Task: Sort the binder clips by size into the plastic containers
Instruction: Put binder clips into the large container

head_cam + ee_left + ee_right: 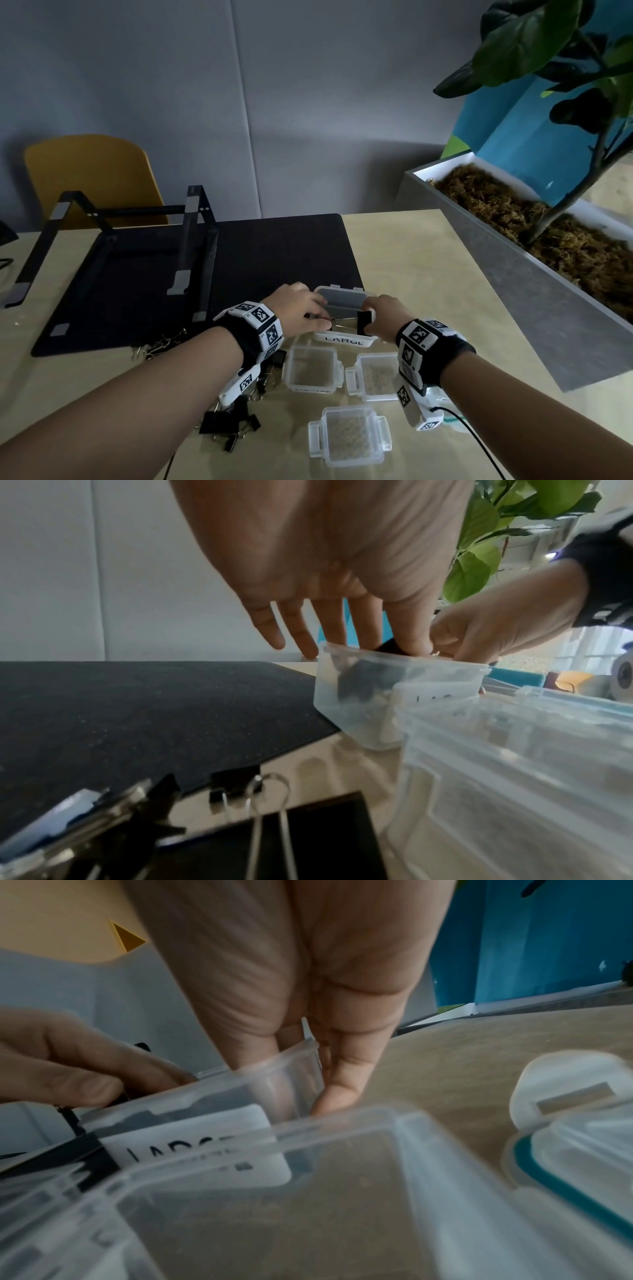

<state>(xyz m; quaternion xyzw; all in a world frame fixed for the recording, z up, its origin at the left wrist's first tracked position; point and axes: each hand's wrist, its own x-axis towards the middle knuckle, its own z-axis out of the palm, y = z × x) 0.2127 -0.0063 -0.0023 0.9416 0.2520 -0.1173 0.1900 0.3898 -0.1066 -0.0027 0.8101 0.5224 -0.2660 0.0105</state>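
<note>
A large black binder clip (364,322) hangs over the clear container labelled LARGE (342,341), its wire handles pointing left. My left hand (320,318) pinches the handles' ends and my right hand (371,322) pinches the black body. In the left wrist view my left hand (394,642) reaches down at the container's (359,723) rim onto the clip (388,649), and dark clips show through its wall. In the right wrist view my right hand (308,1074) straddles the container wall (281,1064), so the clip is hidden there.
Three empty clear containers (312,371) (373,377) (349,435) stand in front of the LARGE one. Loose black clips (236,425) lie under my left forearm. A black mat (274,253) with a laptop stand (191,240) lies behind, a grey planter (513,274) to the right.
</note>
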